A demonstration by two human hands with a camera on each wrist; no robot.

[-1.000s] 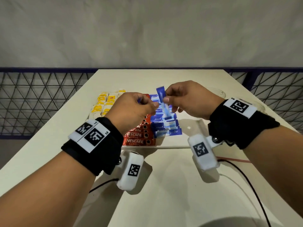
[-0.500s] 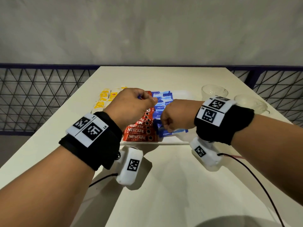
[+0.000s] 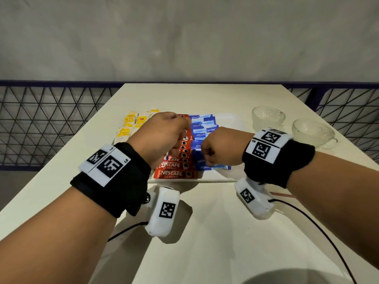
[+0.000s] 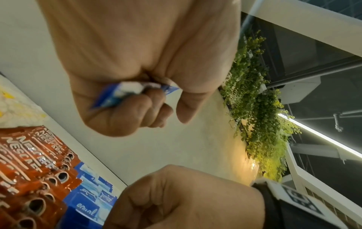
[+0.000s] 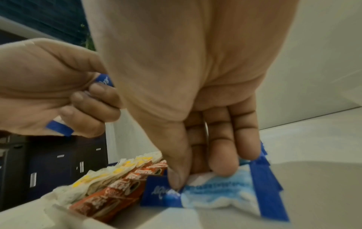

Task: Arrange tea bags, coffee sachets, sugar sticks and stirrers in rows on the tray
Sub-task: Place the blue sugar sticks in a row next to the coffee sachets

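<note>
A white tray (image 3: 225,175) holds yellow tea bags (image 3: 129,128) on the left, red coffee sachets (image 3: 176,173) in the middle and a row of blue sugar sachets (image 3: 202,124) on the right. My left hand (image 3: 164,134) hovers over the red row, its curled fingers gripping a small bundle of blue sachets (image 4: 125,94). My right hand (image 3: 217,150) is low at the near end of the blue row. Its thumb and fingers (image 5: 223,162) pinch one blue sachet (image 5: 215,193) that lies against the tray.
Two glass cups (image 3: 267,117) (image 3: 312,132) stand on the table right of the tray. A thin red-striped stirrer (image 3: 281,194) lies near my right wrist. A black cable (image 3: 307,218) runs across the near table. Wire mesh fencing flanks the table.
My right hand carried a blue sachet from beside my left hand down to the near end of the blue row. My left hand has hardly moved.
</note>
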